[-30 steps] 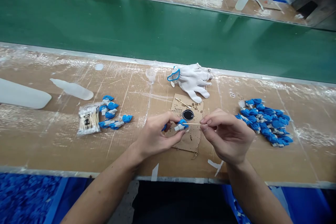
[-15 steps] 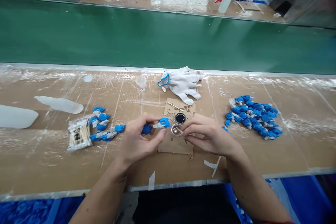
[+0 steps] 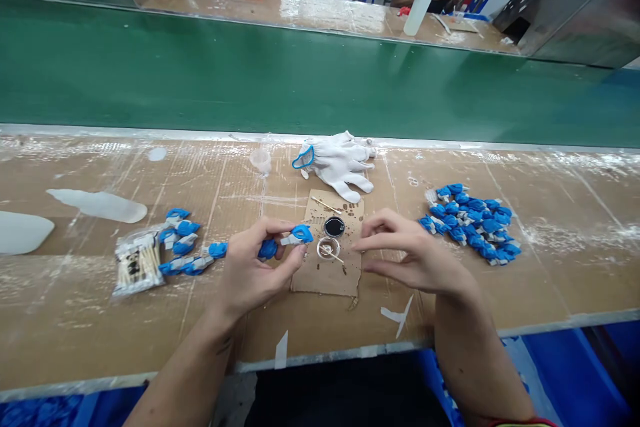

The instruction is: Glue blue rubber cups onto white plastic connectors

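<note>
And the left hand has it: a blue-and-grey molded piece pinched between thumb and forefinger, out beside the stained cardboard piece, with a second blue piece tucked back among the fingers. Over on the other side, the right hand, thumb and fingers parted, nothing visible between them, hanging just right of the cardboard. The cotton swab lies across the clear cup, one end in, the other out over the rim, and right behind it sits the cup of black liquid. Another swab rests farther back on the card.

So where do we stand? One piece in work, I'd say, and whether its detail is finished is too small to call. There's a small group of blue-and-grey pieces on the left by the swab packet, and a much bigger cluster on the right. Looks like one lot is done and the other waiting, but which is which, these pictures don't settle. Either way, plenty of pieces on the surface, and the pair in the left hand seems yet to be set down.
</note>
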`<state>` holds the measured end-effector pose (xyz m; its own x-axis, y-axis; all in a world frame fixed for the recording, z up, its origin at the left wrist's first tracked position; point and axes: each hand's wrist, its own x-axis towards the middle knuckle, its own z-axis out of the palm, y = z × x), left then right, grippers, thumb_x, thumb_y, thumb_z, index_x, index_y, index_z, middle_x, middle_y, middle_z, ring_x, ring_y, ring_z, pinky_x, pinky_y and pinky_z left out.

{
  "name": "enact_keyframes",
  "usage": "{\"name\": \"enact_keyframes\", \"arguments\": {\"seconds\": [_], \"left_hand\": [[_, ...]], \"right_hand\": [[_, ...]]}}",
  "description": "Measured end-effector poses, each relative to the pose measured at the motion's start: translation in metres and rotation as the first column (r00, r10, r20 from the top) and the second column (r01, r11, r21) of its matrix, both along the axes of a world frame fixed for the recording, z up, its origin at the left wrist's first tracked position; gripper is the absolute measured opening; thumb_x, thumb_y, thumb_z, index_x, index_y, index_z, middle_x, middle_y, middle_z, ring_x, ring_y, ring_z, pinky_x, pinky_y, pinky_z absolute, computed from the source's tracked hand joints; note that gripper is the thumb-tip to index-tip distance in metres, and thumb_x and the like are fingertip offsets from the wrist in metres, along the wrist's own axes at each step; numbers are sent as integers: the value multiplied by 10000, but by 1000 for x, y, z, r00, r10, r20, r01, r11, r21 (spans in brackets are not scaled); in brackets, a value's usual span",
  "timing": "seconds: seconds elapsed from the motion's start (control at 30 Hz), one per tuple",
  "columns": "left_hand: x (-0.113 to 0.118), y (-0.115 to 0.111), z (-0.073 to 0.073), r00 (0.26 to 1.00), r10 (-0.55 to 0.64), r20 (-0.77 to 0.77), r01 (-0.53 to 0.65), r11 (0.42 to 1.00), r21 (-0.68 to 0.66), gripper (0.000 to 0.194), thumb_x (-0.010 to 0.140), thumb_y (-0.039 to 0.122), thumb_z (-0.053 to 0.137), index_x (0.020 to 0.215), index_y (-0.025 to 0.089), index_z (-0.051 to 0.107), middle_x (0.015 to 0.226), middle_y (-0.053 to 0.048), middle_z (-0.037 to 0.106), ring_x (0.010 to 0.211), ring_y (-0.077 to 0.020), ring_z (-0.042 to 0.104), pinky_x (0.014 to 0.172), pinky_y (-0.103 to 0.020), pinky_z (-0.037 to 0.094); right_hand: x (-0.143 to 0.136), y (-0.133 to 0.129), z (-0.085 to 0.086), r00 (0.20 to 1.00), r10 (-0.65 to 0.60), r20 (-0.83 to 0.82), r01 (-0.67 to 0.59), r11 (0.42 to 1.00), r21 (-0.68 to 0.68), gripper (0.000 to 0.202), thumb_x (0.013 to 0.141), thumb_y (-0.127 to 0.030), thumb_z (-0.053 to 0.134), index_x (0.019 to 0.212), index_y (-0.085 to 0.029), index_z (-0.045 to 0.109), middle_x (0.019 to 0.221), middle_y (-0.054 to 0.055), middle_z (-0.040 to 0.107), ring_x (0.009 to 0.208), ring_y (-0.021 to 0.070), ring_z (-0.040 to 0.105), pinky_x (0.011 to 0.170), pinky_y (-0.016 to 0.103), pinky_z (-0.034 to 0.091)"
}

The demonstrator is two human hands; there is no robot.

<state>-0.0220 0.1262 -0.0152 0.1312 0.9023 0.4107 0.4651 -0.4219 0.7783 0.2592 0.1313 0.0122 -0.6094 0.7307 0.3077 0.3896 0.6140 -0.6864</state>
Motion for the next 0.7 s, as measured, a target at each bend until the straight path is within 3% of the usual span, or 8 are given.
{"name": "enact_keyframes", "arguments": {"seconds": [0.07,0.17,0.23,0.37,0.5,0.6,0.7], "left_hand": [[-1,0,0,1000,5,-1,-5,1000,10,157,815,214,756,939,204,661,688,14,703,533,-117,631,510,-230,496],[-4,1,-1,1000,11,3,-11,1000,9,151,829,231,754,949,207,666,690,13,703,539,-124,641,507,-233,504],[-6,1,-3,1000,17,5,-17,1000,8,154,838,250,758,961,215,671,703,9,706,549,-130,647,509,-239,509],[-6,0,-7,1000,11,1,-11,1000,10,172,848,275,763,997,236,686,734,11,716,552,-127,642,517,-240,508],[-4,0,-9,1000,-20,5,20,1000,24,182,835,253,769,998,237,689,695,24,701,527,-121,624,502,-233,490],[-3,0,-9,999,-33,3,33,999,13,192,825,242,777,996,229,691,703,18,705,548,-128,637,520,-239,497],[0,-2,-7,999,-45,14,45,999,-20,192,826,216,776,999,216,692,739,7,719,577,-127,650,534,-229,507]], "right_hand": [[26,-5,8,977,-195,-86,199,979,41,311,916,-189,740,1201,-314,721,994,33,702,879,175,660,723,337,564],[63,-17,12,840,-512,-177,529,846,61,333,882,-188,777,1183,-320,722,790,-11,685,697,167,622,606,332,497],[81,-27,10,790,-605,-101,613,787,75,284,866,-228,799,1136,-290,737,746,-12,683,652,163,612,565,320,470],[93,-45,-3,784,-614,91,599,787,145,121,893,-317,774,981,-236,758,761,16,716,600,144,582,526,293,464],[90,-52,-22,730,-643,232,622,765,164,143,912,-362,750,963,-229,761,731,9,701,650,165,650,588,294,530],[85,-51,-33,708,-575,409,541,815,208,114,921,-309,718,1000,-243,766,917,46,757,839,222,724,705,345,583],[78,-47,-36,707,-531,466,486,844,225,129,955,-218,634,955,-234,761,954,59,763,895,245,732,737,366,589]]}}
